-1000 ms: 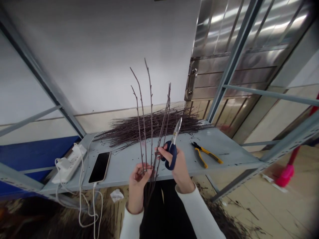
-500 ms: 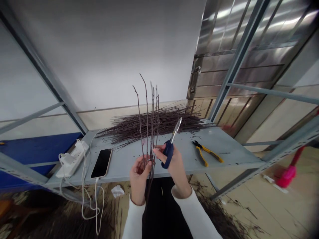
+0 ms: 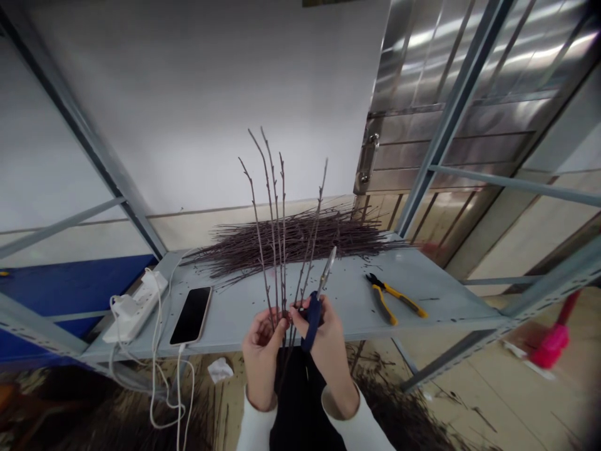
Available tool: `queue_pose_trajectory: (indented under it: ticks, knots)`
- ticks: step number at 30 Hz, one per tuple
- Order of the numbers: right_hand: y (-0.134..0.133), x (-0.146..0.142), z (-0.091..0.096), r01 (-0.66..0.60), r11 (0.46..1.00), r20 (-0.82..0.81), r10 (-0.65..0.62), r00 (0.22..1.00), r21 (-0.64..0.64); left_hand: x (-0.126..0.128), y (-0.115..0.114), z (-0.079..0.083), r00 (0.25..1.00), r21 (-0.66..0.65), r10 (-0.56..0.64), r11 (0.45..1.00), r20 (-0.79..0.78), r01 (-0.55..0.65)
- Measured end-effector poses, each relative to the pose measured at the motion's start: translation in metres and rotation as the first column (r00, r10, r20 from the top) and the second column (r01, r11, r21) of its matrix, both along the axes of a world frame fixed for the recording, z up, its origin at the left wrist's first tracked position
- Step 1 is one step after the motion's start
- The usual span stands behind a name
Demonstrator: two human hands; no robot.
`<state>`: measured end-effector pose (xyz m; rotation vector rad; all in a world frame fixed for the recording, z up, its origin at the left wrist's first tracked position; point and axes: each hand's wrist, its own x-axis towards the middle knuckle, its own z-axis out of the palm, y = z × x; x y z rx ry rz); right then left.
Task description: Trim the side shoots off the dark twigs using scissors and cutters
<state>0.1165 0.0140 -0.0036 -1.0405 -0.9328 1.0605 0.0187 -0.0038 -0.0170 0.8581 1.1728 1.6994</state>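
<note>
Several thin brown twigs [image 3: 274, 241] stand upright in my left hand [image 3: 263, 344], whose thumb and fingers pinch them near the shelf's front edge. My right hand [image 3: 323, 341] is closed around scissors with dark blue handles [image 3: 310, 321], blades pointing up and away. Its thumb and fingertip also pinch a couple of twigs [image 3: 313, 235] that lean to the right. The two hands' fingertips are almost touching. Beyond them lies a big heap of dark twigs [image 3: 300, 241] on the grey metal shelf [image 3: 347, 294].
Yellow-and-black cutting pliers [image 3: 394, 297] lie on the right of the shelf. On the left are a phone [image 3: 191, 316] with a charging cable and a white power strip [image 3: 137, 307]. Metal uprights [image 3: 451, 122] frame both sides. Twig scraps cover the floor.
The twigs have spread into two groups: a couple now lean right with my right hand. The scissors have dropped slightly and turned more upright. My view has shifted a little.
</note>
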Motion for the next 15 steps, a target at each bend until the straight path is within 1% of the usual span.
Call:
queue_pose_trajectory:
  ticks: [3, 8, 11, 15]
  knots:
    - [-0.001, 0.0, 0.002, -0.012, 1.0, -0.032, 0.012, 0.999, 0.0, -0.001, -0.001, -0.002, 0.999, -0.006, -0.03, 1.0, 0.031, 0.03]
    - [-0.005, 0.003, 0.01, -0.005, 1.0, -0.03, 0.005, 1.0, -0.015, -0.002, -0.002, -0.007, 0.996, -0.026, -0.005, 1.0, 0.087, 0.008]
    - [-0.006, 0.006, 0.011, -0.005, 1.0, -0.026, 0.004, 1.0, -0.023, -0.001, -0.002, -0.004, 0.992, -0.029, 0.002, 1.0, 0.128, 0.001]
    - [-0.004, 0.008, 0.004, 0.004, 0.999, -0.036, -0.005, 0.999, -0.032, 0.003, -0.003, 0.005, 0.989, -0.045, 0.01, 0.999, 0.146, -0.004]
